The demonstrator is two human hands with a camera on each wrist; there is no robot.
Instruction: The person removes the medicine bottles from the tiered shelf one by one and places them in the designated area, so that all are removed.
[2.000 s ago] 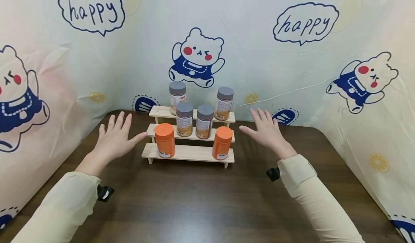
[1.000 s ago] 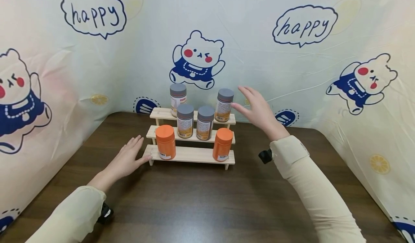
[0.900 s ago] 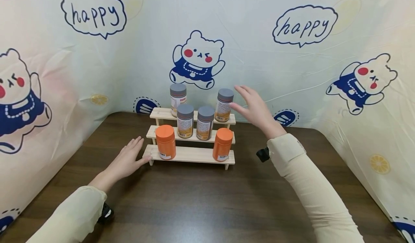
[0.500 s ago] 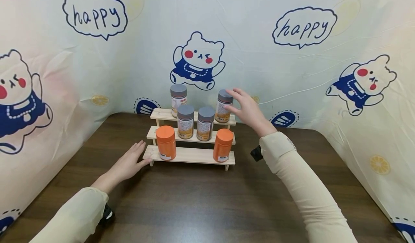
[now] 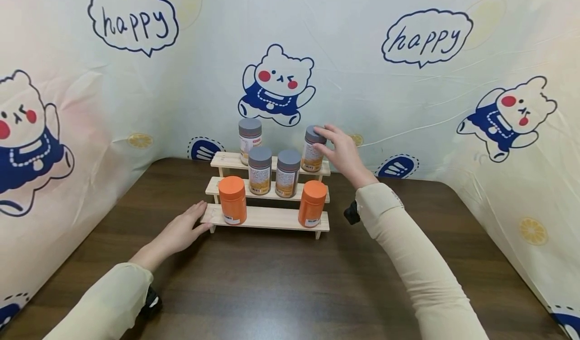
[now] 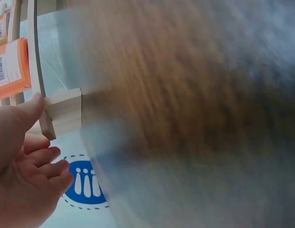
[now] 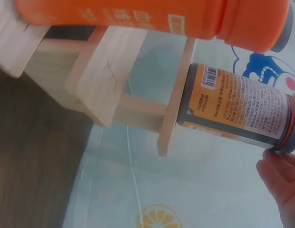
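On a three-step wooden rack point(image 5: 263, 218) stand several supplement bottles. My right hand point(image 5: 343, 154) holds the grey-capped bottle point(image 5: 312, 157) at the right of the top step by its cap, fingers on one side and thumb on the other. In the right wrist view this bottle point(image 7: 238, 107) sits with its base on the shelf board. At the lower left, my left hand point(image 5: 178, 231) grips the end of the bottom step. The left wrist view has the thumb on the board point(image 6: 37, 61) and the other fingers curled past its end.
Another grey-capped bottle point(image 5: 250, 146) stands at the top left, and two more, one a grey-capped bottle point(image 5: 260, 174), on the middle step. An orange bottle point(image 5: 233, 204) and a second orange bottle point(image 5: 311, 206) stand on the bottom step. Behind the brown table point(image 5: 272, 279) hangs a printed cloth point(image 5: 353, 93).
My right hand has moved left from beside the rack onto the top right bottle's cap. The left hand came down to the bottom step's left end. The bottles have stayed in place.
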